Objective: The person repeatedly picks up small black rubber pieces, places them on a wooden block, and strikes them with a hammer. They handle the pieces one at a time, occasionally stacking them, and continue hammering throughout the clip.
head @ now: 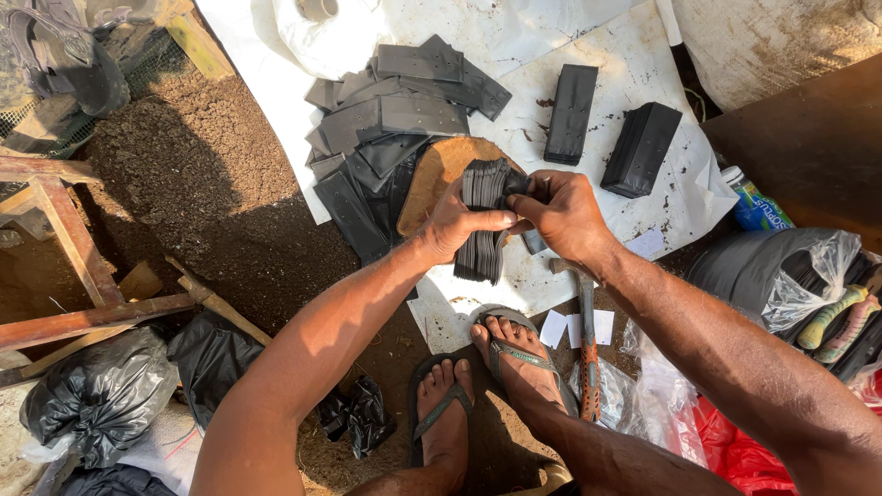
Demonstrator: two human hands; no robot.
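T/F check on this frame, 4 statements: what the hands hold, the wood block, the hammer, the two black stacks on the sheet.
1. Both hands, left hand and right hand, grip a bundle of black flat bags. True.
2. The wooden block lies on bare soil. False: it rests on the white sheet.
3. The right hand holds the hammer. False: it lies on the ground by the feet.
4. Two black stacks sit on the white sheet. True.
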